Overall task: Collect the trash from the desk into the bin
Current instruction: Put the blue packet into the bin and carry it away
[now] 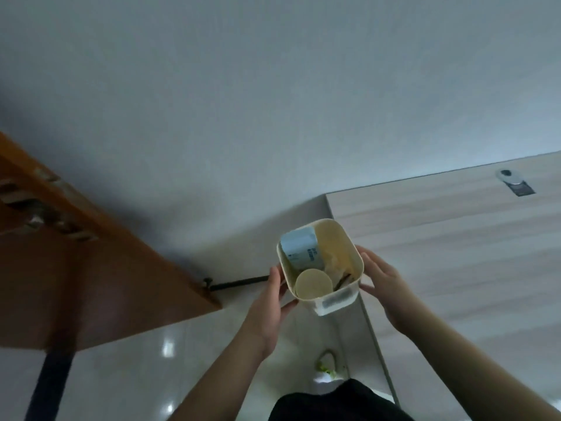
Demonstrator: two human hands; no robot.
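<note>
A small cream bin (335, 302) hangs in the air beside the left end of the pale wooden desk (455, 247), over the floor. Inside it lie a light-blue packet (300, 249), a round cream lid or cup (313, 283) and crumpled yellowish wrappers (332, 253). My left hand (268, 311) presses against the bin's left side with the thumb near the front wall. My right hand (382, 276) lies with straight fingers along the bin's right side. The bin's bottom is hidden.
An orange-brown wooden table (91, 278) with a dark leg stands at the left. A small white device and a dark card (513, 180) lie at the desk's far edge. Glossy floor tiles lie below, with my foot in a slipper (326, 364) on them.
</note>
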